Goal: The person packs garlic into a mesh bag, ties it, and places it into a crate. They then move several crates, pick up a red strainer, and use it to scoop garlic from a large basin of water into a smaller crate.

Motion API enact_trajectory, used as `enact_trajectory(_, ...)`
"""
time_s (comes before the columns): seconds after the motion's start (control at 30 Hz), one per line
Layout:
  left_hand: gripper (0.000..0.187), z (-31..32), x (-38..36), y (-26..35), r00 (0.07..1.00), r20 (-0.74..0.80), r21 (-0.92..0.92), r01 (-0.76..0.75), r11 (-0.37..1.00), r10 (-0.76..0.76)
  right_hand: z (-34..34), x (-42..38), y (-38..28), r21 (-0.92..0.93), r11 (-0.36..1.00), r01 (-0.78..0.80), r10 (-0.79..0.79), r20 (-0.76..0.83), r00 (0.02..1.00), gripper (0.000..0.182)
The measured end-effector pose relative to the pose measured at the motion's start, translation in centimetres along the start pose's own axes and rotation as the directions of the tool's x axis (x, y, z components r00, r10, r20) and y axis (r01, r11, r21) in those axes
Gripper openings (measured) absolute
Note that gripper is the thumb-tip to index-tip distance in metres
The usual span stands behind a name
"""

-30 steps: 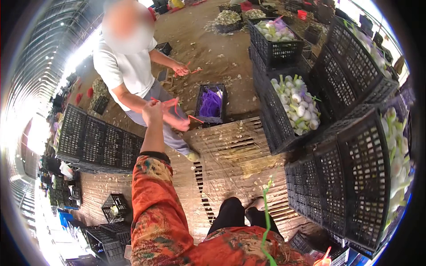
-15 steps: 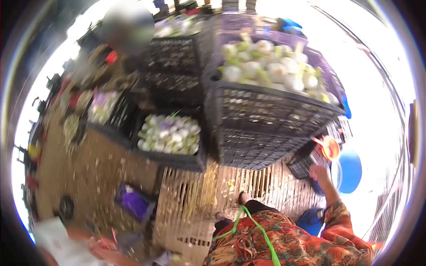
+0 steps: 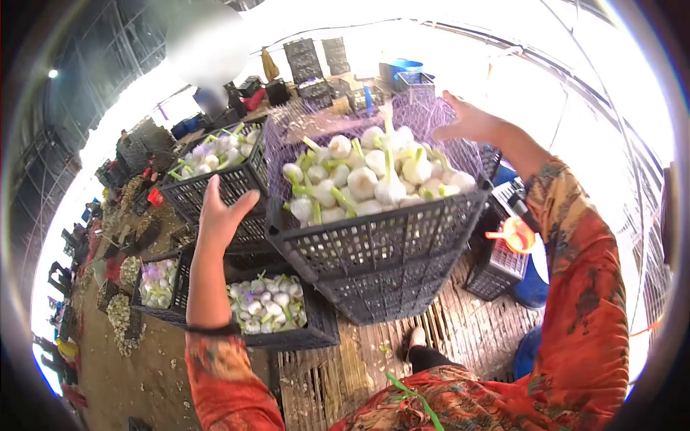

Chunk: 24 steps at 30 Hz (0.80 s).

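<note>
A black plastic crate (image 3: 381, 244), top of a stack, is heaped with white garlic bulbs (image 3: 363, 183) with trimmed green stalks. Purple netting (image 3: 424, 118) lines it and stands up along the back. My left hand (image 3: 224, 215) is raised just off the crate's left side, thumb and fingers apart, nothing in it. At the far right corner, my right hand (image 3: 474, 122) reaches over the netting's edge, its thumb and fingers spread. Both hands flank the crate, one on each side.
Another stacked crate of bulbs (image 3: 215, 154) stands to the left. Lower crates (image 3: 269, 305) of bulbs sit on the floor. An orange dipper (image 3: 516, 234) lies by a dark crate (image 3: 496, 269) and blue tubs at right. Slatted boards (image 3: 366, 359) cover the floor underfoot.
Both hands have come up from low at the sides to either side of the top crate. My view has tilted upward, and the left hand no longer has the white and red items near it.
</note>
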<state>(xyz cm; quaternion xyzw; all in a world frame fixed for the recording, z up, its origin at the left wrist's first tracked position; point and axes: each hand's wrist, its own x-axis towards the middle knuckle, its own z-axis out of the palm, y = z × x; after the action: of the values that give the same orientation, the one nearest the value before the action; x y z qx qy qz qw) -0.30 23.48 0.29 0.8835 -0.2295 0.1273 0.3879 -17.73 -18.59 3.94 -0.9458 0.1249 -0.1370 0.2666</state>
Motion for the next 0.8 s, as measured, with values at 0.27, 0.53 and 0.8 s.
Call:
enact_trajectory(0.27, 0.113, 9.3, 13.8, 3.5, 0.929, 0.242, 0.271, 0.214, 0.939, -0.281, 3.1, 10.2, 4.1, -0.037, 0.955, 0.295, -0.284, 0.179, 0.942, 0.045)
enact_trajectory(0.53, 0.012, 18.1, 19.9, 1.9, 0.928, 0.182, 0.006, -0.330, 0.944, 0.324, 4.2, 11.3, 3.4, 0.068, 0.838, 0.542, -0.535, -0.098, 0.839, 0.016)
enact_trajectory(0.8, 0.006, 20.3, 13.1, 13.2, 0.928, 0.299, -0.801, 0.119, 0.587, 0.221, 7.4, 10.0, -4.7, -0.168, 0.797, 0.580, -0.578, 0.061, 0.813, 0.010)
